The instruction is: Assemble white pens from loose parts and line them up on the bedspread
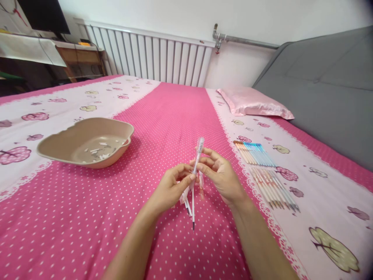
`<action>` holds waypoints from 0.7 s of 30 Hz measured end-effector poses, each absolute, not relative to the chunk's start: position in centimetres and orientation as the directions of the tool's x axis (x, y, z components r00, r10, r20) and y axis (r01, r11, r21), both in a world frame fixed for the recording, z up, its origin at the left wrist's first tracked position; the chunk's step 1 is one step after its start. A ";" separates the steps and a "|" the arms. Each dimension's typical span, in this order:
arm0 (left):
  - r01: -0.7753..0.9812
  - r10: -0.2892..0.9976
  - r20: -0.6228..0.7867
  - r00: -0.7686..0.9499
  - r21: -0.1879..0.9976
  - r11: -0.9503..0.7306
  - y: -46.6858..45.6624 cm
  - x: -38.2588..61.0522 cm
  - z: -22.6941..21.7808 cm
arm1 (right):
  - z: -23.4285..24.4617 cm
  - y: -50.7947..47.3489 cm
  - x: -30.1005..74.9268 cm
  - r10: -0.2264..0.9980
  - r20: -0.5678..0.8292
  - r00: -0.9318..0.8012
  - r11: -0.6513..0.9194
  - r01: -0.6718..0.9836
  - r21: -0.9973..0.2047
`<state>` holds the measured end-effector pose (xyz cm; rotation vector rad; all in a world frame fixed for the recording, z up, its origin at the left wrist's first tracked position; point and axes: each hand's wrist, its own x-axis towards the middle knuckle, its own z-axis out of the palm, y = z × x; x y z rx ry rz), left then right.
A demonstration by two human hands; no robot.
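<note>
Over the middle of the bed, my left hand (171,186) and my right hand (223,177) are both closed on one pen (199,149) with a clear, pale pink barrel and a small printed label. The pen is tilted upright between my fingertips. Below my left thumb, a white pen refill (193,208) with a dark tip points down; whether it sits inside the barrel is hidden by my fingers. Behind it are more white refills (188,209) and a clear pinkish pen part (201,186), partly covered by my hands.
Left of my hands stands a beige basin (65,149) with white scraps in it. On the right lie a row of blue and orange pens (258,154) and a row of pale pens (274,188). A pink pillow (253,102) rests near the grey headboard (323,77).
</note>
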<state>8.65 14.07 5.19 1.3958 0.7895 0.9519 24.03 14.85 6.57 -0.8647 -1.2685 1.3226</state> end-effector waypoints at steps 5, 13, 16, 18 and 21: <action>-0.060 0.897 0.081 0.434 0.996 -0.061 14.1 8.7 5.1 | 6.4 14.9 24.2 0.974 0.164 -0.156 0.140 -0.155 -0.978; -0.009 0.904 0.084 0.420 0.996 -0.088 14.1 8.7 5.0 | 6.5 14.9 24.0 0.980 0.153 -0.128 0.141 -0.097 -0.985; -0.021 0.903 0.087 0.421 0.996 -0.086 14.1 8.7 5.2 | 6.6 14.7 23.9 0.978 0.159 -0.138 0.149 -0.081 -0.985; -0.035 0.900 0.089 0.426 0.996 -0.082 14.0 8.6 5.3 | 6.8 14.6 23.9 0.974 0.164 -0.157 0.152 -0.086 -0.985; -0.052 0.895 0.085 0.437 0.996 -0.069 14.0 8.6 5.5 | 7.1 14.5 24.0 0.961 0.173 -0.215 0.144 -0.144 -0.979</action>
